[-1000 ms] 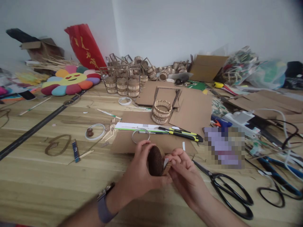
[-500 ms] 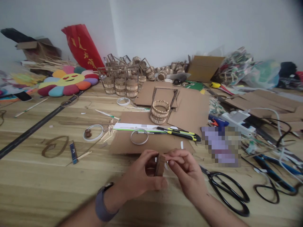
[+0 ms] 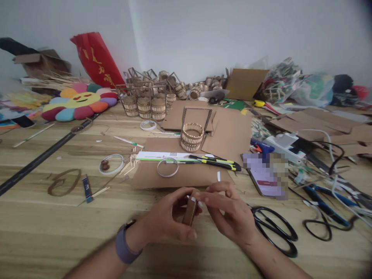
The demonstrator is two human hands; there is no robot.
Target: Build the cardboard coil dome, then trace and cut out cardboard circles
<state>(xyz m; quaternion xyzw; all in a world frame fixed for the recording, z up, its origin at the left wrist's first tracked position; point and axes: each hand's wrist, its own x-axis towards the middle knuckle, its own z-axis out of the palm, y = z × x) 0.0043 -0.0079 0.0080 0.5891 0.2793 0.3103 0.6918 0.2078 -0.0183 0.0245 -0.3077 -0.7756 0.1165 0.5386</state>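
Observation:
My left hand (image 3: 167, 219) grips a small round brown cardboard piece (image 3: 190, 211), held edge-on just above the wooden table (image 3: 58, 228). My right hand (image 3: 228, 215) meets it from the right, thumb and forefinger pinched at its top edge on a small white strip that I cannot make out clearly. A grey watch (image 3: 125, 246) is on my left wrist. Just beyond the hands lies a flat cardboard sheet (image 3: 151, 176) with a clear tape ring (image 3: 167, 167), a white ruler (image 3: 165, 156) and a yellow-black utility knife (image 3: 216, 162) on it.
Black scissors (image 3: 274, 230) lie right of my hands, a phone (image 3: 266, 176) and tangled cables (image 3: 328, 193) farther right. A stick-built basket (image 3: 192, 136), more baskets (image 3: 145, 105), cardboard sheets (image 3: 231, 131), a flower cushion (image 3: 78, 102) and a red bag (image 3: 95, 60) fill the back.
The brown piece has turned from showing its dark round face to edge-on. Both hands dropped a little lower in view and the view shifted slightly right.

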